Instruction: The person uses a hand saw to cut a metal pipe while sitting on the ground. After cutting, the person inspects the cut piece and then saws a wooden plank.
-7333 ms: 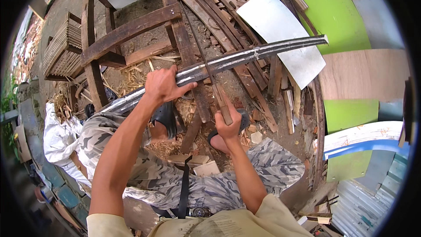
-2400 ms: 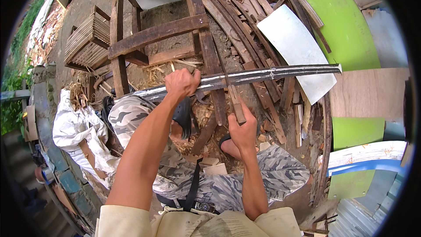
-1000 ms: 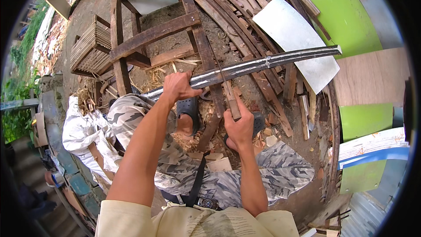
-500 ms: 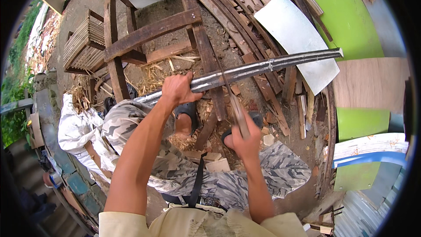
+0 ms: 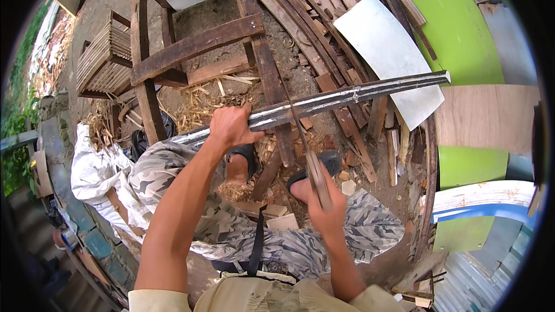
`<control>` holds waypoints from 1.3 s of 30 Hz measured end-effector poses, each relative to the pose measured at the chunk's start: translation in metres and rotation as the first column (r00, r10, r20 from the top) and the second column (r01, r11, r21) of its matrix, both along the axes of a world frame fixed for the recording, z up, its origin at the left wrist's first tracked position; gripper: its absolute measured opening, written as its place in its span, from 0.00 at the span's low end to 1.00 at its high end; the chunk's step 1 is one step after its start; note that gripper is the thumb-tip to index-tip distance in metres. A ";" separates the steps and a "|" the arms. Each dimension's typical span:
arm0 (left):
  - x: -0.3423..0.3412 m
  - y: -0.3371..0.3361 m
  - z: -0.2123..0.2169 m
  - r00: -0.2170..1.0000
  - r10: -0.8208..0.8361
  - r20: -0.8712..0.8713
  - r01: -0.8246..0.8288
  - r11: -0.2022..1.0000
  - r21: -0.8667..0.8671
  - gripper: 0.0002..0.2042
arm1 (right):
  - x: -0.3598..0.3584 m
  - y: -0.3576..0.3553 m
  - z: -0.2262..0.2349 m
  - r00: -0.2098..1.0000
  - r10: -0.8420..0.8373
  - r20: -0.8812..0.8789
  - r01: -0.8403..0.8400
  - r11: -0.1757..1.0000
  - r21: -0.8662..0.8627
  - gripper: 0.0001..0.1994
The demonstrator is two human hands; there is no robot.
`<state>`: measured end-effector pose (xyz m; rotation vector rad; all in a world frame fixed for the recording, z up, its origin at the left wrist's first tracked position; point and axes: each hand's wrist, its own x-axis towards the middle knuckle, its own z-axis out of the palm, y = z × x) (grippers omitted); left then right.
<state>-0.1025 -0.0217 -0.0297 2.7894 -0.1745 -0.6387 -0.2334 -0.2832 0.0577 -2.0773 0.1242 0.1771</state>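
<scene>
Across my knees, a long dark pole runs left to right; my left hand clamps it, my right hand grips what looks like a blade crossing it.

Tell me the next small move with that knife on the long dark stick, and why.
Probably draw the knife along the stick away from the left hand. The blade lies across the stick just right of that gripping hand, the right hand holds the handle, and shavings already litter the ground.
</scene>
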 end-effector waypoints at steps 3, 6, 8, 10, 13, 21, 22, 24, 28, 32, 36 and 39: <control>0.003 -0.006 -0.002 0.999 -0.003 0.041 0.004 1.000 -0.023 0.31 | 0.104 0.040 -0.045 1.000 0.006 -0.028 -0.004 0.997 0.080 0.26; -0.003 -0.002 0.000 1.000 0.004 0.009 -0.004 1.000 0.014 0.31 | 0.079 0.039 -0.038 0.999 0.009 -0.034 -0.007 0.999 0.042 0.28; -0.005 0.002 -0.002 1.000 0.017 0.009 -0.017 1.000 0.017 0.31 | 0.031 0.017 -0.018 1.000 0.024 0.003 -0.024 0.998 0.056 0.29; -0.012 -0.001 0.001 0.998 0.023 -0.052 -0.023 1.000 0.006 0.32 | -0.042 -0.010 0.037 0.997 0.035 -0.075 -0.035 0.999 0.005 0.29; -0.007 -0.002 0.002 0.998 0.010 -0.059 -0.010 1.000 0.010 0.32 | -0.060 -0.033 0.060 0.993 0.057 -0.101 -0.064 0.996 -0.062 0.29; -0.002 -0.004 0.005 1.000 -0.002 -0.003 0.002 1.000 0.004 0.32 | 0.085 0.040 -0.035 1.000 0.010 -0.002 -0.010 0.998 0.064 0.28; -0.003 0.000 0.001 1.000 0.011 0.015 -0.011 1.000 0.006 0.32 | 0.067 0.032 -0.031 1.000 0.020 0.015 -0.021 0.998 0.059 0.29; -0.005 0.002 -0.001 0.999 0.032 0.034 -0.033 0.999 0.027 0.32 | 0.023 0.012 -0.013 0.999 0.033 0.006 -0.033 0.998 0.056 0.30; -0.006 0.002 -0.004 0.999 0.016 0.032 -0.016 1.000 -0.014 0.32 | -0.072 -0.033 0.074 0.972 0.029 -0.232 -0.039 0.998 -0.042 0.31; -0.002 -0.008 0.002 1.000 -0.007 -0.009 0.007 1.000 -0.012 0.31 | -0.027 -0.021 0.032 0.999 0.025 -0.033 -0.026 0.999 -0.024 0.30; -0.002 -0.004 -0.003 1.000 -0.011 0.021 0.011 1.000 -0.007 0.31 | 0.067 0.023 -0.046 1.000 0.003 0.014 -0.005 0.995 0.103 0.29; -0.007 0.001 -0.004 0.999 0.048 0.022 -0.048 0.999 -0.014 0.31 | 0.049 0.030 -0.027 1.000 -0.005 -0.019 0.007 0.998 0.061 0.29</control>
